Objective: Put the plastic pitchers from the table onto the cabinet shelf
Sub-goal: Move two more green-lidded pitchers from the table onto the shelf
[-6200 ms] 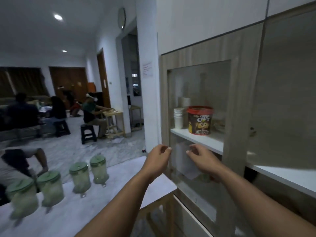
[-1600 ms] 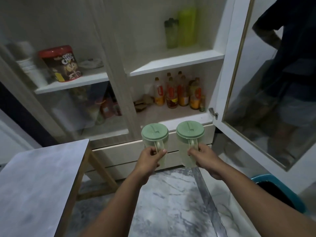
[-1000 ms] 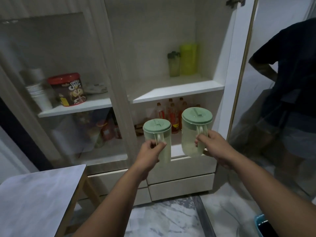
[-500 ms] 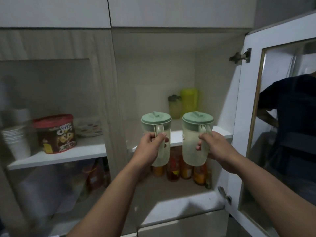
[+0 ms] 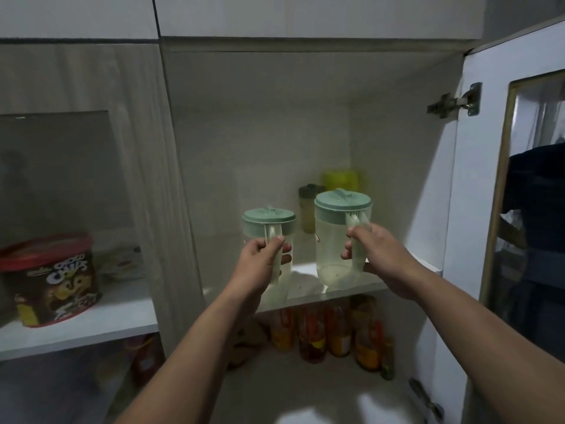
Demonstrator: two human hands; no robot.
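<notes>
I hold two clear plastic pitchers with pale green lids by their handles. My left hand (image 5: 263,258) grips the handle of the left pitcher (image 5: 269,228), whose base is low over the white cabinet shelf (image 5: 308,289). My right hand (image 5: 376,255) grips the handle of the right pitcher (image 5: 339,240), which is upright, its base just above or touching the shelf near the front edge. Whether either base rests on the shelf I cannot tell.
A dark-capped bottle (image 5: 308,209) and a yellow-green container (image 5: 341,180) stand at the back of the same shelf. Several sauce bottles (image 5: 324,335) fill the shelf below. A red-lidded cereal tub (image 5: 52,280) sits behind glass on the left. The cabinet door (image 5: 519,209) hangs open on the right.
Both hands have carried the pitchers forward and inward over the shelf. The left pitcher now sits lower than the right. The view has tilted up slightly.
</notes>
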